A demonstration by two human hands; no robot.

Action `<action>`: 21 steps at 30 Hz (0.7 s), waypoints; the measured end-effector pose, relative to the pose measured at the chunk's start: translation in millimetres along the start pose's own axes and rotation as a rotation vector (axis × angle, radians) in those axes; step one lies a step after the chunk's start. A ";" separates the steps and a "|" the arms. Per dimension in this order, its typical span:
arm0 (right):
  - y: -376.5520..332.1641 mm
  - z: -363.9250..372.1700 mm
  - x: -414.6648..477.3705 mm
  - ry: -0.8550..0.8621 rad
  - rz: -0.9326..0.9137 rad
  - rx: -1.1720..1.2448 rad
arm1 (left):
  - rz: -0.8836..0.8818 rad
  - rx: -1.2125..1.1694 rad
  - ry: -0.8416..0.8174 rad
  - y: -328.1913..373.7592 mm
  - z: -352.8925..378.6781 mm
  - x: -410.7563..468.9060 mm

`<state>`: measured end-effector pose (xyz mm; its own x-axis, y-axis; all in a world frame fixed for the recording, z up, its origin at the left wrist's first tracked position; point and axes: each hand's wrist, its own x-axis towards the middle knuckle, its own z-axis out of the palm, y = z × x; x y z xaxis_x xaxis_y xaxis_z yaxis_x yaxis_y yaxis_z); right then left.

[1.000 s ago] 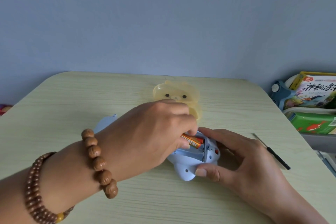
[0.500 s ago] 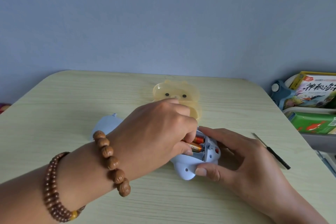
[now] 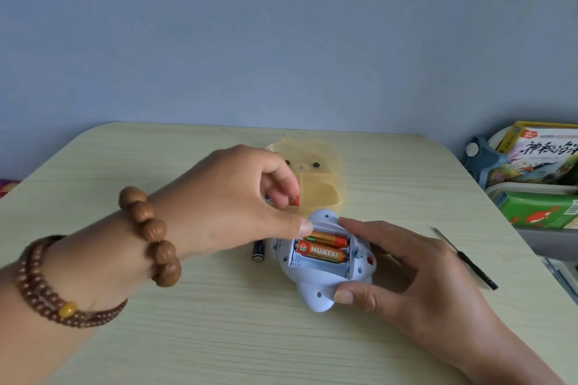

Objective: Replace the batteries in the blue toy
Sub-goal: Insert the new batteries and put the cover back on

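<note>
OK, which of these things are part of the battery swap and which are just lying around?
Part of the job: blue toy, held by the right hand; orange batteries in its compartment; dark battery beside it; yellow bear box; screwdriver.
Lying about: books and green box at far right.
</note>
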<state>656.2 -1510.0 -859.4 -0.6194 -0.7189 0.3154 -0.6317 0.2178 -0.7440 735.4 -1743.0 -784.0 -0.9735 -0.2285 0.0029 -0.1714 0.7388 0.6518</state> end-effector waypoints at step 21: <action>-1.4 -0.1 -0.4 -0.001 -0.005 -0.002 | -0.107 -0.086 -0.231 -4.1 15.7 8.0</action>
<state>657.3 -1509.9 -858.4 -0.6153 -0.7211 0.3186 -0.6358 0.2150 -0.7413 725.9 -1737.8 -798.5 -0.9609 -0.1443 -0.2364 -0.2715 0.6592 0.7012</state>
